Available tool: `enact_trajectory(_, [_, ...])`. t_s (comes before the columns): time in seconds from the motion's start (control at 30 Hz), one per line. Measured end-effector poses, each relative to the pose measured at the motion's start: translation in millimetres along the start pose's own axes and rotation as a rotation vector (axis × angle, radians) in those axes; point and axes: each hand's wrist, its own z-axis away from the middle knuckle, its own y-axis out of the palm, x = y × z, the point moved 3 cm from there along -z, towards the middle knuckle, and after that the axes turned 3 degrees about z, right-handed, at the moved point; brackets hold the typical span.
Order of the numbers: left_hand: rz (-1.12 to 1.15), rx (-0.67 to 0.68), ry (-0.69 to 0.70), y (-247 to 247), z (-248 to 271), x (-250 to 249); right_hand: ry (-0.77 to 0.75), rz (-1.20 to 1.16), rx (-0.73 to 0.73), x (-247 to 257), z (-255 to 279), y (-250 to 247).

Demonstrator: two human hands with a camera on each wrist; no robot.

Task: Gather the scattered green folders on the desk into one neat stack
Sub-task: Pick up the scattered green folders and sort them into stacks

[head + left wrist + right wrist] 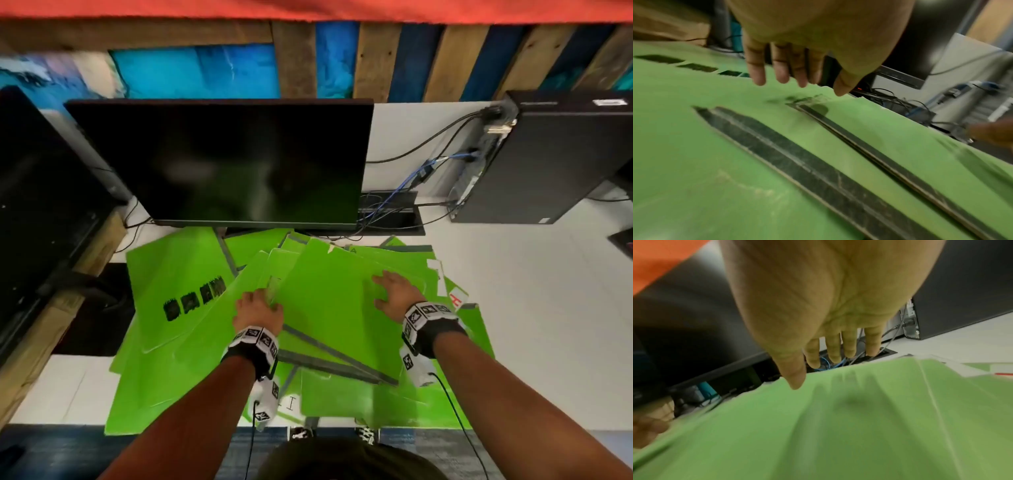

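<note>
Spreading across the white desk [534, 308], the green folders [178, 335] lie fanned and overlapping in front of the dark monitor [233, 161]: flat, glossy card sheets with grey spine strips and rounded corners. Your left hand [257, 310] sits at the left edge of the top folder [329, 308], fingers [758, 71] straight and slightly apart above the sheets; you cannot tell from the blurred wrist view whether they touch. Your right hand [397, 295] lies palm down over the same folder's right side, fingers [833, 347] straight and a little apart. One folder on the left bears four black scribbled blocks [195, 298]. A black computer tower [548, 157] with cables stands at the far right.
</note>
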Motion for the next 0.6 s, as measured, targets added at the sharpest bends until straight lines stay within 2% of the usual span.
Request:
enact_trajectory(0.07, [-0.056, 0.02, -0.204, -3, 1, 10, 0.016, 0.065, 0.067, -2, -2, 11])
enact_trajectory(0.13, [-0.019, 0.043, -0.264, 1, 0, 18, 0.006, 0.118, 0.135, 1, 1, 29])
enact_trajectory(0.23, [0.064, 0.071, -0.265, 5, -4, 19, -0.034, 0.153, 0.133, 8, 5, 49])
enact_trajectory(0.33, [0.017, 0.061, -0.278, 4, -7, 21, -0.075, 0.193, 0.132, 9, 7, 50])
enact_trajectory(0.43, [0.001, 0.005, -0.314, 3, -2, 28, -0.12, 0.249, 0.117, 10, 0, 34])
enact_trajectory(0.5, [-0.016, 0.038, -0.279, 7, -2, 32, -0.126, 0.251, 0.075, 6, -11, 18])
enact_trajectory(0.6, [0.024, 0.103, -0.236, 9, -6, 35, -0.058, 0.221, 0.038, -1, -30, 5])
